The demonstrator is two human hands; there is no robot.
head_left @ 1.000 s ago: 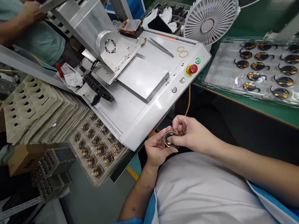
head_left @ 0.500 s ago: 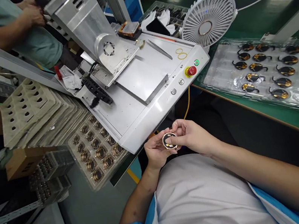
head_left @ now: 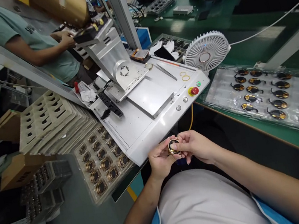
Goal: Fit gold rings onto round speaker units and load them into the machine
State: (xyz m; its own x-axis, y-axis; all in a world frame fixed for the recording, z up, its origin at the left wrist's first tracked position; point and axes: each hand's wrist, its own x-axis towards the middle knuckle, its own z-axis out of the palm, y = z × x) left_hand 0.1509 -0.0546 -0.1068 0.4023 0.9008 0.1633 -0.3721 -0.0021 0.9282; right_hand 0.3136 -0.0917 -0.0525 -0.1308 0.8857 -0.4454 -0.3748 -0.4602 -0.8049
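A small round watch case (head_left: 173,145) with a gold rim and a dark inside is held up in front of my body, close to the machine's front edge. My left hand (head_left: 160,160) is closed around its left side and lower edge, with the thumb below. My right hand (head_left: 198,145) grips it from the right, and the thumb presses on its dark face. The fingers of both hands cover part of the case, so its inner parts are hard to make out.
A white machine (head_left: 146,143) with a metal fixture and red stop button (head_left: 194,90) stands ahead. Tweezers (head_left: 166,71) and a fan (head_left: 206,52) are on its right. Left lies a tray (head_left: 98,201) of round cases; right, a clear tray (head_left: 216,85) of black-gold parts. Co-workers sit beyond.
The camera has tilted up, so co-workers across the green table now show. Both hands still hold the watch case; my right thumb stays on its face, and the case looks slightly turned.
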